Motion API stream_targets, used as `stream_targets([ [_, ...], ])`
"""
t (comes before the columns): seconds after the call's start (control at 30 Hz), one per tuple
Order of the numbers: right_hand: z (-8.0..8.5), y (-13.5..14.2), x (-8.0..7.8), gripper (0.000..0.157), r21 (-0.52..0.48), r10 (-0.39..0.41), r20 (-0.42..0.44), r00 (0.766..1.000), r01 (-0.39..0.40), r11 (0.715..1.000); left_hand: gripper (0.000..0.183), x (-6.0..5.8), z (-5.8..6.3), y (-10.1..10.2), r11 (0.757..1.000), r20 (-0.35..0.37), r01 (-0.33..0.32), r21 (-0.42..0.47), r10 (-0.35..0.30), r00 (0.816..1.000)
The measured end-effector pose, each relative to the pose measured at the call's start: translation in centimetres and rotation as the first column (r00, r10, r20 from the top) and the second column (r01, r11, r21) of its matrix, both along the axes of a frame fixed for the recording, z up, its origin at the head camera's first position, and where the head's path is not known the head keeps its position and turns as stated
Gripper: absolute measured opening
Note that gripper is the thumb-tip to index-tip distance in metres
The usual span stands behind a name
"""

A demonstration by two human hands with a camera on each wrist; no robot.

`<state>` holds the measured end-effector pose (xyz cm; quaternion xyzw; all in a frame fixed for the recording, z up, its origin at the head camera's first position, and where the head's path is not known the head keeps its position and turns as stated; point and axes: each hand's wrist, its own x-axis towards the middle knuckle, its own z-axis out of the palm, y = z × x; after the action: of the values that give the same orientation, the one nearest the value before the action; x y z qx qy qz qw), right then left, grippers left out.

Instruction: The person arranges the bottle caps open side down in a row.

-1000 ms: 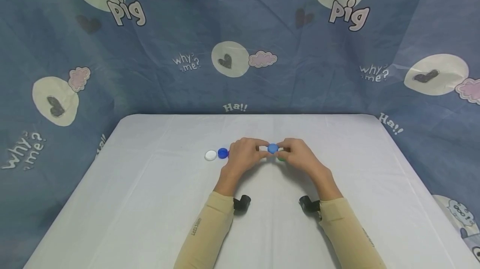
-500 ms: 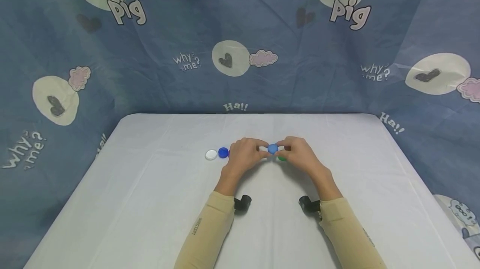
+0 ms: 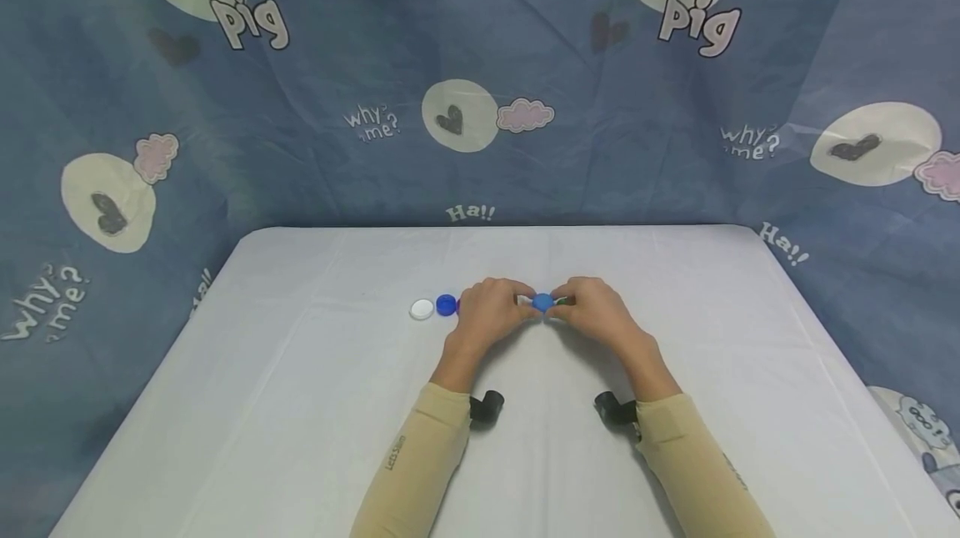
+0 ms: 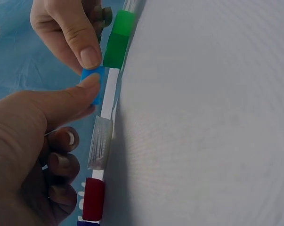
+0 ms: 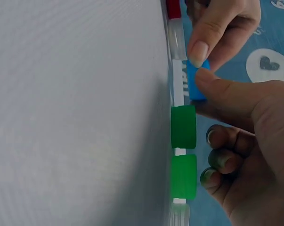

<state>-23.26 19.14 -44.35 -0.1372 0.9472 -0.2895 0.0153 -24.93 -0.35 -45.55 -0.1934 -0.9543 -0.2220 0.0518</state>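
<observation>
A light blue bottle cap (image 3: 542,303) is pinched from both sides near the middle of the white table. My left hand (image 3: 489,311) grips its left side between thumb and forefinger, and my right hand (image 3: 597,309) grips its right side the same way. In both wrist views the cap (image 4: 92,75) appears slightly raised off the cloth. It sits in a gap of a row, between a clear cap (image 4: 100,142) and a green cap (image 5: 183,127). Past that comes a second green cap (image 5: 183,176). My hands cover much of the row in the head view.
Left of my hands lie a white or clear cap (image 3: 422,309) and a dark blue cap (image 3: 446,305). A red cap (image 4: 93,198) shows beside the clear one. Another clear cap (image 5: 179,215) ends the row's right side. A patterned blue curtain (image 3: 480,179) hangs behind the table (image 3: 300,438).
The light blue cap has moved slightly down and left in the head view, with both hands still on it. The green cap beside my right hand is now more covered.
</observation>
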Motion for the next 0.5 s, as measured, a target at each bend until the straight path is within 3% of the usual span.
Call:
stream_targets([
  [0.5, -0.23, -0.32, 0.07, 0.029, 0.076, -0.01, -0.026, 1.0, 0.012, 0.997, 0.034, 0.04, -0.38, 0.41, 0.999, 0.051, -0.01, -0.033, 0.012, 0.999],
])
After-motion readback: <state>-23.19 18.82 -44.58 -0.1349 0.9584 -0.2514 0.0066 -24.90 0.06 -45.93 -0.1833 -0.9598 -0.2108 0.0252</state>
